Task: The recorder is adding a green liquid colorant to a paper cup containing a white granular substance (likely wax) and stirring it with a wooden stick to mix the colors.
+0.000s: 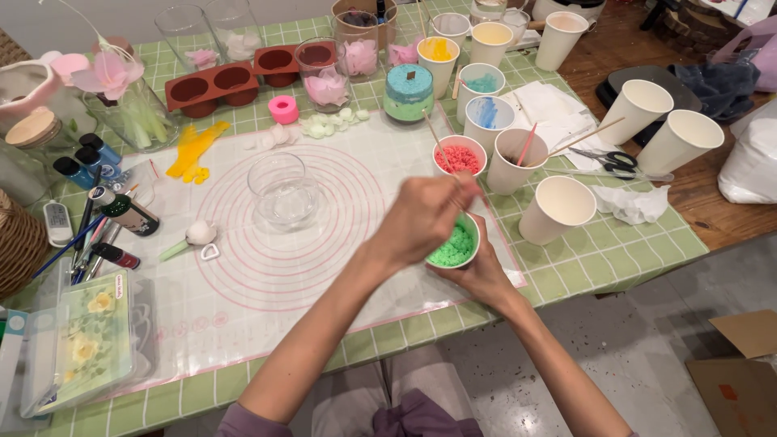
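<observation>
Your right hand [477,271] cups a small paper cup [455,243] of green granules from below, near the front edge of the surface [599,259]. Your left hand [425,214] is clenched around a thin wooden stick [438,144] dipping into it. The cup looks light with soft, crushable walls, so hold it low around the base and don't squeeze. Its loose, crumbly, bright green fill would likely spill if tipped. A cup of pink granules [459,158] stands just behind.

A wooden table [712,218] carries a green checked cloth [599,259]; a translucent white silicone mat with pink rings [243,299] lies across its middle.
</observation>
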